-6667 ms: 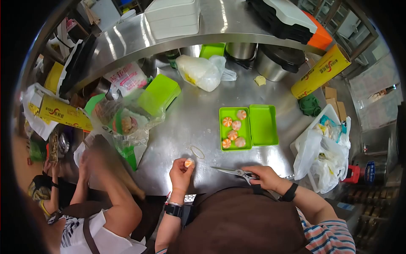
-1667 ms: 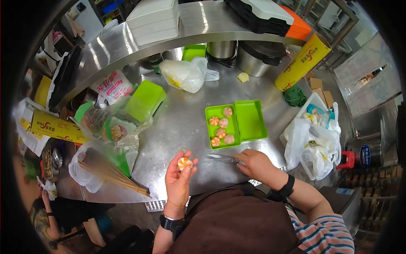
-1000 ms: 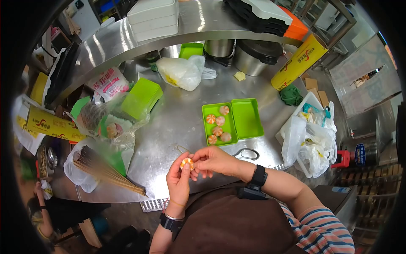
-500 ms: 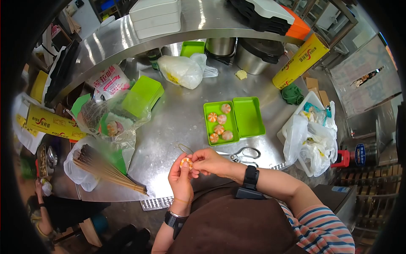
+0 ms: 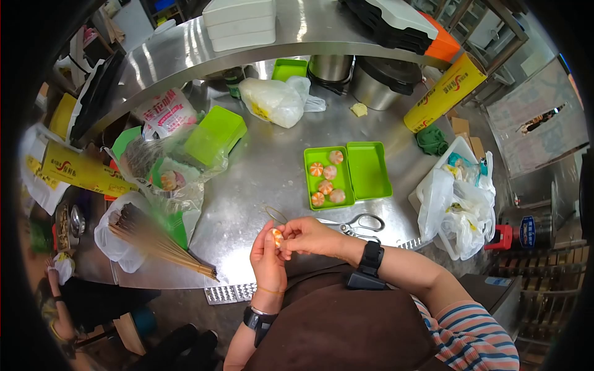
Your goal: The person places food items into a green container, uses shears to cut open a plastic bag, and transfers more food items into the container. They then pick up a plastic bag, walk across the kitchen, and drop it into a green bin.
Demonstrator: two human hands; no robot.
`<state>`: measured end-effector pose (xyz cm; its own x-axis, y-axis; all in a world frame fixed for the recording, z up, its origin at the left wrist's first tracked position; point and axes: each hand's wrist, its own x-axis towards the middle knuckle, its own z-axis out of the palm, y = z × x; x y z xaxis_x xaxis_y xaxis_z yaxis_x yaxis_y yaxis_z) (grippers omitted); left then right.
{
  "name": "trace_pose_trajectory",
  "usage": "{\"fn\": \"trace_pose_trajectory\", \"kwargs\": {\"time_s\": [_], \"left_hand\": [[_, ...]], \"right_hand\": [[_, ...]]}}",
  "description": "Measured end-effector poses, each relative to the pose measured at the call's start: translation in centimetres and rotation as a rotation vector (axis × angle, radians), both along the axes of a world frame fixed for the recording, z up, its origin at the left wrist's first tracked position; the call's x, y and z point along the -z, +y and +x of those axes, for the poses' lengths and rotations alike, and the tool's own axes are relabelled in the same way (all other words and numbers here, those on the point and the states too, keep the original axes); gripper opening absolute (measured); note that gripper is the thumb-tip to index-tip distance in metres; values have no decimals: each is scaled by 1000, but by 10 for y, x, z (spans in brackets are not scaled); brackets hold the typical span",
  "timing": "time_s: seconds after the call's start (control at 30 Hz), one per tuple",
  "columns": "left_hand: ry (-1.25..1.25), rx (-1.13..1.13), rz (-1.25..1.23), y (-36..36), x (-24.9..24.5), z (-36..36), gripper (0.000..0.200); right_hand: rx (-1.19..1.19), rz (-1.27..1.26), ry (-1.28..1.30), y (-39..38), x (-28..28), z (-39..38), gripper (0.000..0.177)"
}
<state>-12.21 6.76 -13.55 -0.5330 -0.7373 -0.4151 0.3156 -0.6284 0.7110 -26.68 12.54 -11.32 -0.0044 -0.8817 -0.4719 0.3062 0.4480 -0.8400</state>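
Observation:
An orange-and-white striped food ball point(image 5: 276, 237) sits in the fingertips of my left hand point(image 5: 267, 263), close to the table's front edge. My right hand point(image 5: 312, 238) is closed in a pinch against the ball's right side; whether anything thin is between its fingers is hidden. Just beyond my fingers lies a thin yellowish loop point(image 5: 274, 213). Scissors point(image 5: 359, 226) rest right of my right hand. Farther out, an open green box point(image 5: 315, 149) holds several similar balls, its green lid point(image 5: 370, 170) lying open against its right side.
A bundle of thin wooden skewers point(image 5: 167, 247) lies at left beside clear plastic bags point(image 5: 213, 162). A white bin with plastic bags point(image 5: 461, 210) stands at right. Yellow cling-film boxes point(image 5: 445, 93) flank the steel table point(image 5: 260, 154). Another person's arm point(image 5: 57, 290) shows at lower left.
The ball has turned in my fingers, showing a narrower side now. Both hands stay together, and the whole view has shifted slightly.

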Motion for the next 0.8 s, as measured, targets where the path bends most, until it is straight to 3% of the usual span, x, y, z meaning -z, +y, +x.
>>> {"fn": "trace_pose_trajectory", "kwargs": {"time_s": [0.13,0.33,0.8], "left_hand": [[-6,26,-98,7,16,2,38],[26,51,10,12,18,-5,35],[-40,15,-9,7,24,4,36]], "right_hand": [[21,-53,26,3,5,5,17],[87,-1,-50,10,5,-5,12],[-63,46,52,-10,-7,5,10]]}}
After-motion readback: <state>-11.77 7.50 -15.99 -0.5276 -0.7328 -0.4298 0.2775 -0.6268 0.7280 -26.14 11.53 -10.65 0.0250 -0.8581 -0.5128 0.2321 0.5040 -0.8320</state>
